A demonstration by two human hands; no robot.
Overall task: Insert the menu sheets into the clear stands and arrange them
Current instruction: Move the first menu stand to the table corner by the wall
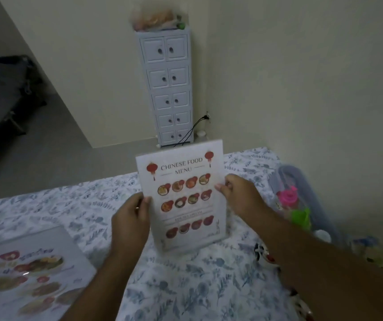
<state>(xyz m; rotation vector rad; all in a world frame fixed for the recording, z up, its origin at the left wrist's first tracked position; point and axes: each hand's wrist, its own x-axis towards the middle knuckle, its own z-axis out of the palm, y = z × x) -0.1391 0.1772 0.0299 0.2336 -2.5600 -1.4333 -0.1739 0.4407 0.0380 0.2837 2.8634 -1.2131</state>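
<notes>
A clear stand (218,242) stands upright on the floral bedsheet (186,286), holding a white "Chinese Food Menu" sheet (183,200) with rows of dish pictures. My left hand (130,221) grips the stand's left edge about halfway up. My right hand (237,193) pinches its right edge a little higher. A second clear stand with another menu sheet (26,274) lies flat on the bed at the lower left.
A clear plastic container (311,205) with pink and green items sits on the bed at the right. A tall white drawer cabinet (169,89) stands in the wall corner beyond the bed, with a black cable beside it. A dark cot (0,93) is at the far left.
</notes>
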